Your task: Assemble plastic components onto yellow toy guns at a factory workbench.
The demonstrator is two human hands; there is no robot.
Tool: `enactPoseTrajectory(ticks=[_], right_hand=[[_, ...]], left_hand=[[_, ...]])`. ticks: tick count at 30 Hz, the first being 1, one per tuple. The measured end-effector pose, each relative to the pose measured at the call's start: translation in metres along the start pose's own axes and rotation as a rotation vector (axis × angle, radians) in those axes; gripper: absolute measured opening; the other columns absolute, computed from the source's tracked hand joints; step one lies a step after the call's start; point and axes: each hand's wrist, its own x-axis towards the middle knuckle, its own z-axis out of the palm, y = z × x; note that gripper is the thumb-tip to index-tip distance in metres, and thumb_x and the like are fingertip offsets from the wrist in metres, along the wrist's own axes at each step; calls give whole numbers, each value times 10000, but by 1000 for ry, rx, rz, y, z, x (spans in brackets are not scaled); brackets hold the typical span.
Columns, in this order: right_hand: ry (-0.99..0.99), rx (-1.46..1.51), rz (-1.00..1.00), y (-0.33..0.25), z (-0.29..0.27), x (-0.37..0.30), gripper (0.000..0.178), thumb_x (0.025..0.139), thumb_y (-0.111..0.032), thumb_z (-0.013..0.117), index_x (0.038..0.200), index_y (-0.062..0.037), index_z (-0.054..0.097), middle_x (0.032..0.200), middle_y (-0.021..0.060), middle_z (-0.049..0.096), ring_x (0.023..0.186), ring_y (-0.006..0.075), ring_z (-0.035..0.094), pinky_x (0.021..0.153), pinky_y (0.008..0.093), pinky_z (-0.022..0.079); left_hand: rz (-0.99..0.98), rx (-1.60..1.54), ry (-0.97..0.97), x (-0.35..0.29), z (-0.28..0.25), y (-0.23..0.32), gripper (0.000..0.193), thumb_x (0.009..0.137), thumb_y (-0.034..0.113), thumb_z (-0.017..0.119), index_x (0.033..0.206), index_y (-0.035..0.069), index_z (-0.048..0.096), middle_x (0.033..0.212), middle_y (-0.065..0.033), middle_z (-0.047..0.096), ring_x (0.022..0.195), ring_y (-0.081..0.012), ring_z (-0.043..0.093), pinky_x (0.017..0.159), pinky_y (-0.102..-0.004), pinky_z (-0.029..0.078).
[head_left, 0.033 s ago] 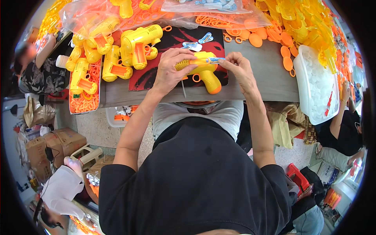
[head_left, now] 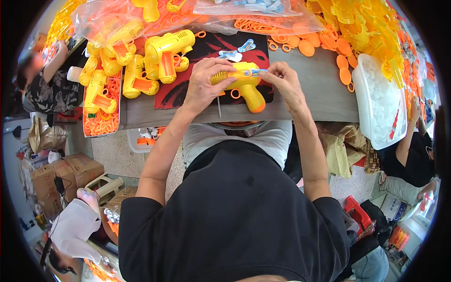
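Head cam: yellow plastic pistol-shaped toy nr grey bench front edge, barrel finger-clamped by L hand; blue glossy strip touched by R hand, finger pinch unclear. Prob. light, stiff; best held there.

The left hand covers the left end of the yellow plastic toy gun near the near edge of the grey table. The right hand hides part of the narrow blue sticker; whether its fingertips pinch or merely press cannot be told. At the far edge, the picture's top cuts off the clear plastic bags; toward the far right corner, it crops the yellow plastic heap. Pale pieces by the right edge are too small to identify.
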Motion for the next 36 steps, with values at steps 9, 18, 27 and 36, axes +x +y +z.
enactPoseTrajectory(ticks=[9, 18, 27, 36], right_hand=[[-76, -105, 23, -9, 3, 8, 298, 873, -312, 745, 861, -31, 649, 854, -25, 477, 731, 60, 411, 620, 221, 326], [-94, -317, -136, -14, 10, 9, 250, 883, -264, 723, 961, -33, 666, 929, 51, 513, 814, 150, 447, 721, 301, 388], [-123, -887, -927, -21, 14, -4, 347, 810, -82, 724, 1149, -154, 702, 1319, 89, 540, 1213, 274, 521, 1015, 401, 366], [-313, -26, 6, -19, 3, 22, 468, 984, -304, 622, 1339, -8, 550, 1178, 68, 608, 1084, 109, 556, 923, 256, 446]], left_hand=[[-45, 50, -61, 4, -4, 7, 222, 779, 168, 795, 972, 99, 712, 1078, -31, 682, 1036, -232, 595, 922, -391, 438], [-66, 64, -40, 1, -2, 6, 228, 775, 156, 792, 986, 111, 716, 1114, -12, 664, 1058, -236, 578, 918, -391, 443], [-96, 36, -55, -2, -3, 6, 225, 790, 158, 769, 999, 102, 707, 1135, -33, 657, 1093, -268, 565, 955, -402, 446], [-119, 33, -63, 0, -4, 4, 241, 793, 169, 778, 1016, 116, 704, 1149, -22, 655, 1075, -262, 568, 915, -409, 440]])
